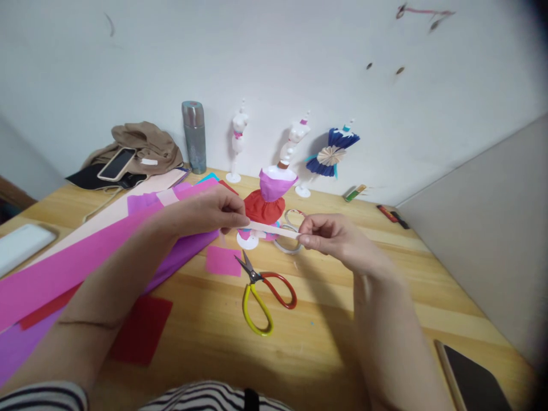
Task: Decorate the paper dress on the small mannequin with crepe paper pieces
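Note:
Between my two hands a narrow white strip is stretched, perhaps tape; its material is unclear. My left hand pinches one end, and my right hand pinches the other. Just behind the strip stands a small mannequin in a purple top and red gathered skirt, its base partly hidden. Rings of tape lie beside it, partly covered by the strip. Nearer to me rest open scissors with one red and one yellow handle. A pink paper square lies left of their blades.
Long pink paper and purple sheets spread on the left, with a red piece in front. Along the wall stand a flask, two white mannequins and one dressed in blue. A phone lies at the front right.

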### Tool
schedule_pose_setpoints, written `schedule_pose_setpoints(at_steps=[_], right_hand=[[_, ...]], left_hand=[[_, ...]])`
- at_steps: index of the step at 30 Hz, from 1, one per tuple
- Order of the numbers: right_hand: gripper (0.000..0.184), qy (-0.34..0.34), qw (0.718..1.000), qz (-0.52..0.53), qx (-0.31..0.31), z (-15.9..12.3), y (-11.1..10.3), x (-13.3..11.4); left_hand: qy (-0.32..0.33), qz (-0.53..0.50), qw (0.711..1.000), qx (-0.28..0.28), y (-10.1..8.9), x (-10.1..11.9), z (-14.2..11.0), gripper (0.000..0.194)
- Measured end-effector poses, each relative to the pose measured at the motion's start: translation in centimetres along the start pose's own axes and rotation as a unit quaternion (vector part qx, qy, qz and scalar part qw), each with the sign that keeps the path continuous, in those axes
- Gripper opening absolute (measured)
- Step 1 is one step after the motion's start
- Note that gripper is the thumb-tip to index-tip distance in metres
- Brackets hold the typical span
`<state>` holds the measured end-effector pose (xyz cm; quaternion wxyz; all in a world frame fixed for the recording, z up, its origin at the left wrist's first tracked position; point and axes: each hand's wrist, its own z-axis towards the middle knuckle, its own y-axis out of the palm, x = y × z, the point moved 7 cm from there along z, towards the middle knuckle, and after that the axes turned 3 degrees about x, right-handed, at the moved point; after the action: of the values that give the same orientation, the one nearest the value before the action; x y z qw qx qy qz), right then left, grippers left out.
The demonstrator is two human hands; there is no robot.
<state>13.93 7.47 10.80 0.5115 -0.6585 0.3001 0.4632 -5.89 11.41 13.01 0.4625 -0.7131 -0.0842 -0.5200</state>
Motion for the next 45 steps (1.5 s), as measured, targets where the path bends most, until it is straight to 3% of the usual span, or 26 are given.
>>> schedule_pose_setpoints(at_steps=[8, 18, 28, 31, 33, 35, 38, 45], right_hand=[[0.052, -0.006, 1.000, 0.000, 0.001, -0.1, -0.8, 0.5], [0.047, -0.026, 0.999, 0.023, -0.001, 0.0, -0.7, -0.1], [0.045, -0.033, 0.999, -0.019, 0.008, -0.2, -1.4, 0.5], [0.039, -0.090, 0.991, -0.073, 0.070, -0.6, -1.7, -0.5], [0.030, -0.154, 0.971, -0.116, 0.140, -1.4, -1.9, -1.8], [0.023, -0.207, 0.955, -0.126, 0.169, -2.1, -1.3, -3.0], [0.024, -0.216, 0.964, -0.089, 0.124, -1.9, 0.5, -3.3], [0.034, -0.084, 0.993, 0.086, -0.019, 0.6, 4.0, -0.1]], left_hand=[[0.011, 0.021, 0.998, -0.058, -0.1, -0.2, -0.5, 0.020], [0.001, 0.004, 0.998, -0.059, 0.0, -0.5, -0.1, 0.018], [0.004, -0.039, 0.998, -0.059, 0.7, -1.0, 0.4, 0.020], [0.016, -0.055, 0.996, -0.062, 1.4, -0.7, 0.5, 0.020], [0.017, -0.073, 0.994, -0.075, 2.1, -0.5, 0.5, 0.020], [0.010, -0.103, 0.990, -0.096, 2.8, -0.2, 0.5, 0.020], [0.001, -0.162, 0.979, -0.127, 3.7, 0.0, 0.5, 0.022], [0.017, -0.230, 0.963, -0.141, 3.9, 0.2, 0.6, 0.024]])
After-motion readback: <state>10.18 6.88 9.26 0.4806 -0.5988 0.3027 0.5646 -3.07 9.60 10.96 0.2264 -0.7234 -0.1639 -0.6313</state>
